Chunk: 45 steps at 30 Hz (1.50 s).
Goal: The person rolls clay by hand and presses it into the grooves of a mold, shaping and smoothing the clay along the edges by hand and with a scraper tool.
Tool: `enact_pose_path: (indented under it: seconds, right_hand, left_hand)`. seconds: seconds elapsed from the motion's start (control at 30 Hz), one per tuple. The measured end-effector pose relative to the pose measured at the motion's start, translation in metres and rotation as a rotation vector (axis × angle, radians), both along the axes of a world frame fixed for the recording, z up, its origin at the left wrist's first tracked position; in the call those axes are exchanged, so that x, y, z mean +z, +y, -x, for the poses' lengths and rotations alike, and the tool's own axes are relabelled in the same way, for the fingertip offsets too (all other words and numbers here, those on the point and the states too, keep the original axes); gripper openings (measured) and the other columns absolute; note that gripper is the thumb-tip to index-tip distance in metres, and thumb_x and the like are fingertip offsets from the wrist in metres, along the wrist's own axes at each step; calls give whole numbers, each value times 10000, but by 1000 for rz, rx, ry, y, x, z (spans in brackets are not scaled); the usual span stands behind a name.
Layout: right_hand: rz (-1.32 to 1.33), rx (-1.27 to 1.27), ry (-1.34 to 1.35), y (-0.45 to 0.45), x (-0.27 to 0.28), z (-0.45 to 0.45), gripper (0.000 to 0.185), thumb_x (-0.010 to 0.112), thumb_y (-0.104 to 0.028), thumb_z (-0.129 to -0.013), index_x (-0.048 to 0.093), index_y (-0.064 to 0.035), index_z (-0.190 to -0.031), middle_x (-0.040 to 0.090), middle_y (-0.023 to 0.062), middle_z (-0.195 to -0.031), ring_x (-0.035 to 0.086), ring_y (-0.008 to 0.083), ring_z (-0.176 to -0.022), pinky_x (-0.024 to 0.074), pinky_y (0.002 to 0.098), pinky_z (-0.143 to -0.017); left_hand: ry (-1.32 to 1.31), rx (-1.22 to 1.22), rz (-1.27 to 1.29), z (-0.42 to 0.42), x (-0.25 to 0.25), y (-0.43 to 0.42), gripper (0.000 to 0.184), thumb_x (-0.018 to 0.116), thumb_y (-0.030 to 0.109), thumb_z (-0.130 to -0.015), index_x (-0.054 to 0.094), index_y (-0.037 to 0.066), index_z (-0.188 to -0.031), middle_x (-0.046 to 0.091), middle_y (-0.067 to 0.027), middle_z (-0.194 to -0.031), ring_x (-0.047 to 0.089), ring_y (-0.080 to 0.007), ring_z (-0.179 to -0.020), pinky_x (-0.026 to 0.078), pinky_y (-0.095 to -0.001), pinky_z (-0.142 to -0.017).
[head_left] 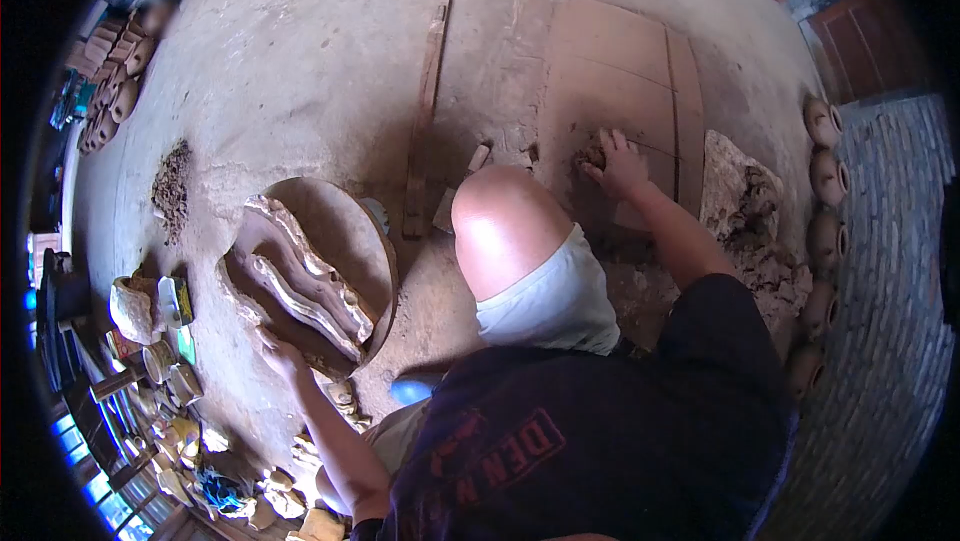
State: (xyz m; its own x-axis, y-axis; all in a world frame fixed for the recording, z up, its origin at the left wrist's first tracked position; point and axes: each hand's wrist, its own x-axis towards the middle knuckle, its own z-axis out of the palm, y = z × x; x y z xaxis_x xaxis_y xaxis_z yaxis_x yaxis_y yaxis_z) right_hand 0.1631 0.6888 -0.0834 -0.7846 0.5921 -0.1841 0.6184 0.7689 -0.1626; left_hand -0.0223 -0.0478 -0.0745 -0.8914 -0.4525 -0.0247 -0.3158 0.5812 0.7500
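My left hand [273,349] is at the lower left edge of a round board [350,231], touching or just beside a pale-rimmed mold [300,286] with long curved channels. Its fingers are too small and partly hidden to judge a grip. On the other side, my right hand [620,163] reaches down to a dark lump of clay [590,156] on the flat reddish board [600,71]. Its fingers are spread over and beside the lump.
A long wooden strip [430,91] lies between the two boards. Clay piles [765,271] and a pale block [728,176] are at the right, beside a row of pots [828,178]. Crumbs [171,191] and mold pieces [135,311] lie at the left.
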Motion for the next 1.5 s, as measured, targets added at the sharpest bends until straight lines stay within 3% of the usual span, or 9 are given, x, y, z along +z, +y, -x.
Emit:
enact_pose_path:
  seconds: [0.27,0.47,0.67,0.8,0.9,1.07,1.27,1.37,1.5]
  right_hand:
    - [-297,176,-159,-40,-19,-6,822,773,-533,-826,463,-227,-1523,317,162,-1634,359,433,-1457,364,525,-1174]
    - [159,222,-196,51,4,2,789,748,-496,-869,436,-217,-1538,266,171,-1654,348,435,-1465,365,516,-1182]
    - [-72,-52,238,6,-49,-10,838,733,-522,-885,335,-300,-1589,266,230,-1637,323,460,-1471,409,533,-1144]
    - [-174,-169,-25,-34,-20,1,815,730,-529,-882,395,-239,-1566,249,246,-1639,316,463,-1476,408,537,-1139]
    - [-43,-126,-23,10,-35,11,820,730,-576,-862,467,-168,-1523,308,243,-1618,377,467,-1444,418,531,-1127]
    - [212,-241,-14,112,-32,35,801,703,-593,-893,524,-70,-1474,574,250,-1417,566,395,-1302,471,477,-1087]
    - [603,-444,263,90,-16,11,913,659,-656,-892,475,6,-1494,547,232,-1478,535,402,-1354,425,456,-1134]
    - [333,-302,-92,40,-21,5,975,596,-702,-906,407,17,-1537,499,258,-1512,481,405,-1405,422,473,-1133]
    - [-62,-184,-197,13,44,18,784,667,-611,-901,560,14,-1362,634,247,-1311,584,410,-1262,504,470,-1037]
  left_hand:
    - [34,-21,105,-9,-14,-7,628,389,517,-1081,579,29,-1428,634,-228,-1370,627,-364,-1218,498,-473,-998]
    - [-10,32,35,-15,3,13,628,398,494,-1087,528,8,-1463,600,-234,-1407,611,-366,-1241,486,-451,-1054]
    - [-67,124,114,-17,11,21,621,403,474,-1091,506,-4,-1474,585,-243,-1418,618,-375,-1224,492,-452,-1045]
    - [77,-40,479,-10,-74,-58,578,396,444,-1089,581,2,-1411,655,-257,-1316,647,-393,-1193,521,-478,-966]
    - [-77,98,254,-17,3,16,551,388,415,-1092,582,13,-1414,636,-233,-1365,634,-390,-1219,515,-478,-983]
    - [3,51,219,-9,-38,-15,604,371,488,-1085,586,31,-1416,646,-232,-1338,648,-396,-1168,521,-471,-993]
    - [-113,169,115,-16,14,31,620,360,492,-1085,600,11,-1394,665,-256,-1287,654,-405,-1124,520,-494,-957]
    - [-119,110,151,-20,5,18,661,371,529,-1074,616,-12,-1363,673,-277,-1254,662,-407,-1100,517,-502,-949]
    - [-36,124,158,-14,-12,10,686,367,545,-1073,636,-34,-1323,686,-293,-1204,675,-400,-1070,523,-506,-933]
